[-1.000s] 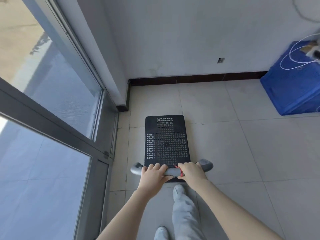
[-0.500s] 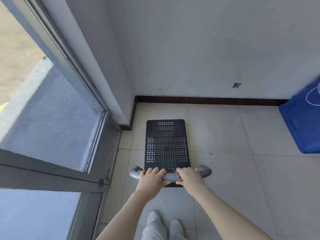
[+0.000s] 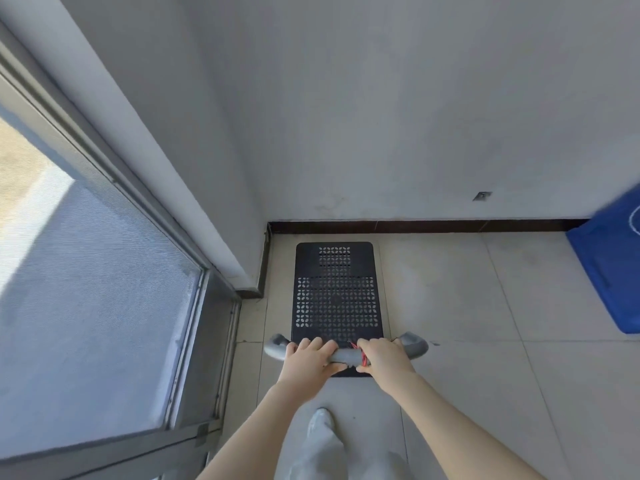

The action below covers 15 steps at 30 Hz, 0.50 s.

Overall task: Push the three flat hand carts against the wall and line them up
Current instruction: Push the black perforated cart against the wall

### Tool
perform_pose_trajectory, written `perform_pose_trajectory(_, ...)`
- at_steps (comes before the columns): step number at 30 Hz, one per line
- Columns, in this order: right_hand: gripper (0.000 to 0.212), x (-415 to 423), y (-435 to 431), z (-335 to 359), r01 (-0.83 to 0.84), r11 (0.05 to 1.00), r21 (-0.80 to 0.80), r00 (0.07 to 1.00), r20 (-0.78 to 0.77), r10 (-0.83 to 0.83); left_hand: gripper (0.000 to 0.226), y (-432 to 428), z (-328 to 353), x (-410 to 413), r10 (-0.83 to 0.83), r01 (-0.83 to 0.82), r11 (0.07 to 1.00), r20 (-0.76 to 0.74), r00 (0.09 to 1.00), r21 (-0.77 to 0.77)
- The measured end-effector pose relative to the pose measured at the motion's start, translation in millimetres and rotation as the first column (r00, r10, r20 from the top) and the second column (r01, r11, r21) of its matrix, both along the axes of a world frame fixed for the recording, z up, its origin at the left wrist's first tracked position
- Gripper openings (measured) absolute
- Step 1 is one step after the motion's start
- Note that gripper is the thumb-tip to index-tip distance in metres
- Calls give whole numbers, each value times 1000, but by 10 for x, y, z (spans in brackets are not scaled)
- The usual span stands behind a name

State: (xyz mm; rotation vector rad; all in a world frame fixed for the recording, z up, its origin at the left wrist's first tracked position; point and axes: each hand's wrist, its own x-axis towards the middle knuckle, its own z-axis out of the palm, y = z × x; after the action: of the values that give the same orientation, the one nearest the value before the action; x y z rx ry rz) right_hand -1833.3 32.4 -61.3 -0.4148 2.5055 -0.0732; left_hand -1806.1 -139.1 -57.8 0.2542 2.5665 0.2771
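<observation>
One flat hand cart (image 3: 337, 299) with a black perforated deck stands on the tiled floor in the corner. Its far edge lies just short of the dark baseboard (image 3: 426, 226) of the white wall (image 3: 398, 116). A grey curved handle (image 3: 414, 344) crosses the near end, with a red tie at its middle. My left hand (image 3: 310, 360) grips the handle left of centre. My right hand (image 3: 384, 356) grips it right of centre. No other cart is in view.
A white pillar (image 3: 194, 174) and a large window (image 3: 86, 289) with a grey frame close off the left side. A blue crate (image 3: 613, 268) sits on the floor at the right against the wall. My legs and a shoe (image 3: 320, 427) are just behind the cart.
The cart has rolled forward toward the wall, its far edge now almost at the baseboard. I walked forward with it, both hands keeping their hold on the handle.
</observation>
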Motion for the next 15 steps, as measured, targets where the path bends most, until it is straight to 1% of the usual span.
perform_pose_trajectory(8, 36, -534, -36, -17, 5, 1000, -24, 1000, -7, -5, 42, -39, -8, -545, -9, 9, 1000, -1, 1000, -5)
perform_pose_trajectory(15, 42, -872, -57, -75, -22, 999, -26, 999, 41, 23, 38, -75, -24, -842, -11, 11, 1000, -5, 1000, -7)
